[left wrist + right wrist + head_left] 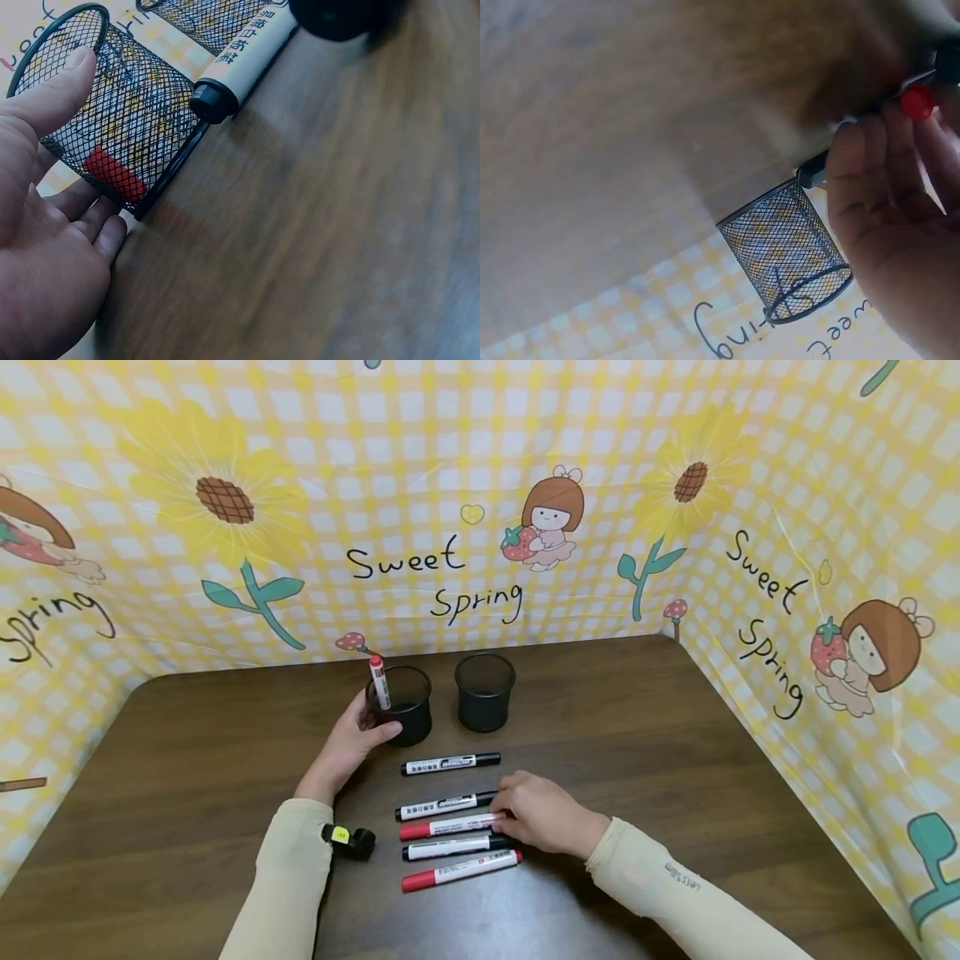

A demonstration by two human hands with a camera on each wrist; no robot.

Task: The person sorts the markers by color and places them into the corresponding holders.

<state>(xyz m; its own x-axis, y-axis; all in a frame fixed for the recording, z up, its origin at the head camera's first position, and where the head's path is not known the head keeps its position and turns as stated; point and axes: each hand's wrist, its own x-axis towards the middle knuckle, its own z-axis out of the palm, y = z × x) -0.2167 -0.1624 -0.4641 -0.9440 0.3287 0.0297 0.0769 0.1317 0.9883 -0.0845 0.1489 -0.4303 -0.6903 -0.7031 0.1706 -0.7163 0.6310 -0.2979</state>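
My left hand (352,739) grips the left black mesh pen cup (412,718), thumb on the near side and fingers round the outer side. A red-ended whiteboard marker (380,683) leans upright in that cup. On the table, my right hand (543,810) pinches the right end of a red-capped whiteboard marker (450,827); its red end (917,102) shows between thumb and fingers in the right wrist view. Beside it lie black markers (442,808) (450,847) and another red marker (461,871). One more black marker (450,764) lies nearer the cups.
A second black mesh pen cup (483,697) stands to the right of the held one. Behind the wooden table (645,718) hangs a yellow checked cloth (420,468), which also runs along the right side. A black strap (352,842) sits at my left wrist.
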